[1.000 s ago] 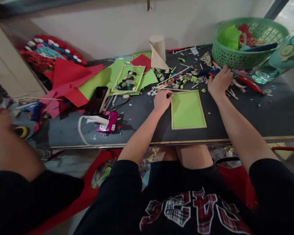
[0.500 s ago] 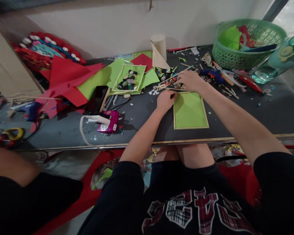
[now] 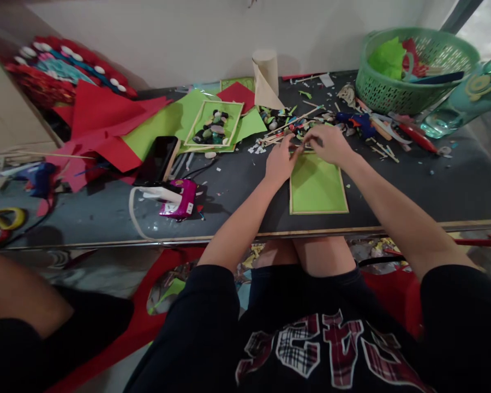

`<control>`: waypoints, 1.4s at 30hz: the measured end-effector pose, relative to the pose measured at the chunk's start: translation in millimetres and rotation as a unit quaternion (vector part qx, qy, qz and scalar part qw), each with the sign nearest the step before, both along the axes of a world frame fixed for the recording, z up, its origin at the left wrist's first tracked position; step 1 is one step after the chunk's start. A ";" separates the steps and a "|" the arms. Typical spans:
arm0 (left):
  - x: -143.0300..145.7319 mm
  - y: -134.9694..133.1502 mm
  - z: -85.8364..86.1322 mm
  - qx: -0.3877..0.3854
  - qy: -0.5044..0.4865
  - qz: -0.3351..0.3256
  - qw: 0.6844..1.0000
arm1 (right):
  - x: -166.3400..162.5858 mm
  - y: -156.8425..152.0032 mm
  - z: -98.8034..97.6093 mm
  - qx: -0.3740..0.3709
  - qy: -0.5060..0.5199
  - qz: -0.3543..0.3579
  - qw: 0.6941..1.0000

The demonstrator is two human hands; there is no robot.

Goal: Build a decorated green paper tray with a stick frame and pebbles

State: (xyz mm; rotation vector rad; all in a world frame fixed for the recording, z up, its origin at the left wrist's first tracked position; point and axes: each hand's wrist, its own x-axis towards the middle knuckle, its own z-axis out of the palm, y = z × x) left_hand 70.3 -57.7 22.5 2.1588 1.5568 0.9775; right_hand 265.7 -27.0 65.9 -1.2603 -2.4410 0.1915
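Note:
A lime-green sheet [image 3: 318,188] edged with thin pale sticks lies flat near the table's front edge. Above its far edge, my left hand [image 3: 280,162] and my right hand [image 3: 330,144] meet with bent fingers pressed close together. Both are closed at the fingertips; whatever they pinch is too small and hidden to name. Just beyond them spreads a heap of small coloured pebbles [image 3: 273,116], with loose thin sticks [image 3: 276,136] beside my left hand. Left of the heap lies a second framed green panel [image 3: 196,143] with dark and pale pebbles grouped on it.
A green basket [image 3: 384,94] and a water bottle [image 3: 454,106] occupy the right back. Red paper [image 3: 102,117], a phone [image 3: 157,158], a purple box [image 3: 184,199] and a blue glue gun [image 3: 39,177] lie leftward. Another person's arm [image 3: 20,289] shows lower left.
My right hand has drawn back from the pebble heap to meet my left hand, which has lifted slightly off the frame's corner. The framed green sheet stays in place.

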 end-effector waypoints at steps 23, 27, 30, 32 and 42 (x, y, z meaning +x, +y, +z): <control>-12.7 20.7 -15.6 -0.061 -0.199 -0.177 0.962 | 12.7 -18.0 -38.7 0.022 0.118 0.005 0.993; -9.2 27.6 -27.7 -0.091 -0.301 -0.180 0.932 | 5.1 -20.3 -38.6 0.024 0.192 0.012 0.981; -8.8 26.3 -27.9 -0.091 -0.337 -0.184 0.919 | 3.2 -21.7 -37.9 0.009 0.259 -0.001 0.966; -8.4 24.3 -25.9 -0.087 -0.345 -0.192 0.915 | 2.0 -23.4 -36.6 -0.013 0.298 -0.013 0.954; -8.2 19.7 -23.2 -0.054 -0.331 -0.147 0.931 | -5.1 -23.9 -33.9 -0.176 0.451 0.004 0.875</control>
